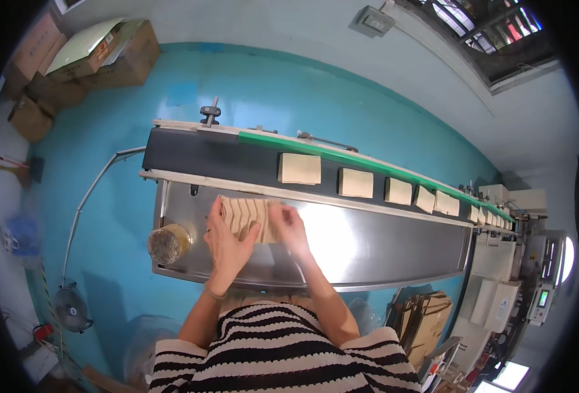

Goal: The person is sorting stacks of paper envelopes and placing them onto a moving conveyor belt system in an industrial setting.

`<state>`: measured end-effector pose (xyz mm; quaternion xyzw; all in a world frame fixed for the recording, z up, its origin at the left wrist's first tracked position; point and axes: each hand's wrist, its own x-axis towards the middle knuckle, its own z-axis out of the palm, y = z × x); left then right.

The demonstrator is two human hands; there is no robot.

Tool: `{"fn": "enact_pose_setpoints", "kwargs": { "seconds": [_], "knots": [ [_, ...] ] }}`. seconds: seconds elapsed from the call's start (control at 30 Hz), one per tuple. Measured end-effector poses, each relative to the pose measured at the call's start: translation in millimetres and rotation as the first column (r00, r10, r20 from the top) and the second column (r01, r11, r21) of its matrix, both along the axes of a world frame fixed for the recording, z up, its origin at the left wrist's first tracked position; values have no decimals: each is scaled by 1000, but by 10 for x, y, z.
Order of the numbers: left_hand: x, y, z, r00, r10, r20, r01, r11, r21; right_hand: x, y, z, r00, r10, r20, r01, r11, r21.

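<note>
A fanned row of beige folded sheets (pixel 243 216), paper or cloth, rests low over the steel tray. My left hand (pixel 227 245) is closed on its left part, thumb lying across the front and fingers at the left end. At the right end, my right hand (pixel 291 230) has its fingers curled against the sheets; they are slightly blurred. A round clear jar (pixel 169 243) with yellowish sides stands left of my left hand. Just beyond my hands, a flat beige packet (pixel 300 169) lies on the dark conveyor belt (pixel 230 157).
More beige packets (pixel 355 183) run along the belt to the right, beside a green guide rail (pixel 342 156). The steel tray (pixel 394 249) borders the belt on my side. Flattened cardboard (pixel 427 321) leans at lower right, a fan (pixel 71 308) stands lower left, and boxes (pixel 122 59) sit far left.
</note>
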<state>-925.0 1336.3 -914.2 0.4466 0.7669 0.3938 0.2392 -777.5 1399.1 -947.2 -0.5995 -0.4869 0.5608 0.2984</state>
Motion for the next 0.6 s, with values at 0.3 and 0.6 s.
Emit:
{"fn": "enact_pose_setpoints", "kwargs": {
  "seconds": [0.3,0.6],
  "knots": [
    [-89,-6,-48,997,-55,-50,56,998,15,152,-48,103,976,151,-155,-184,955,-231],
    [-153,-47,-80,997,-56,58,51,995,84,-82,107,-109,889,-307,-340,205,930,-304]
  ]
}}
